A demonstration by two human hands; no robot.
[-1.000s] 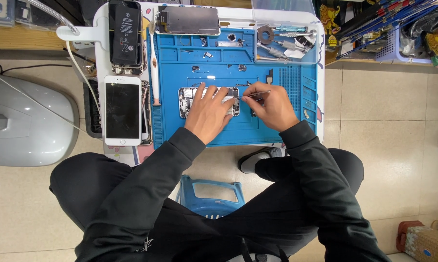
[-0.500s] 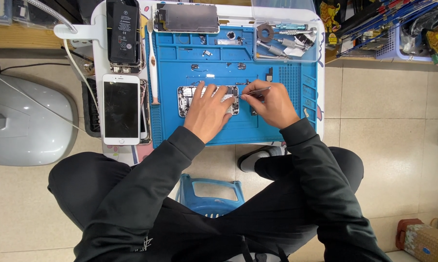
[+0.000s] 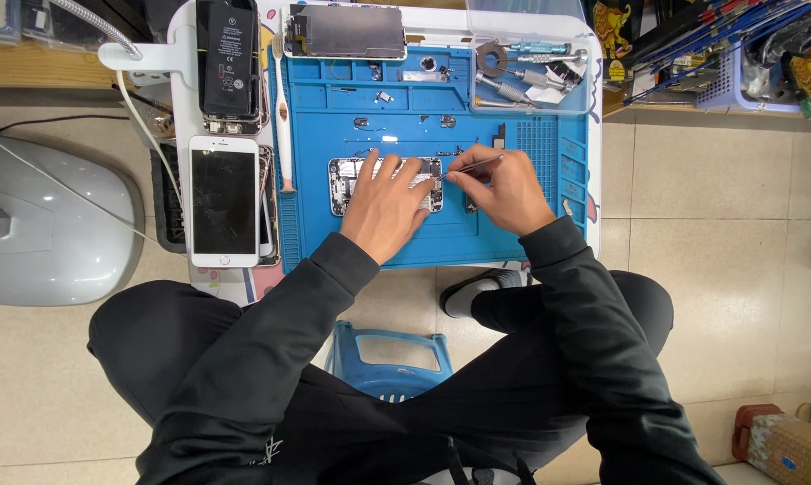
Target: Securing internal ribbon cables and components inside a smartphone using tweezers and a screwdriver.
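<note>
An opened phone body lies in the middle of a blue work mat, its inner parts showing. My left hand rests flat on it with fingers spread, pinning it down. My right hand grips thin metal tweezers, whose tip touches the phone's right end. Small loose parts lie on the mat above the phone.
A white phone with a dark screen and a black battery lie left of the mat. A detached screen sits at the top. A tray of tools is at the upper right. A grey housing stands on the floor at left.
My right hand has shifted the tweezers slightly at the phone's right end. My left hand stays on the phone.
</note>
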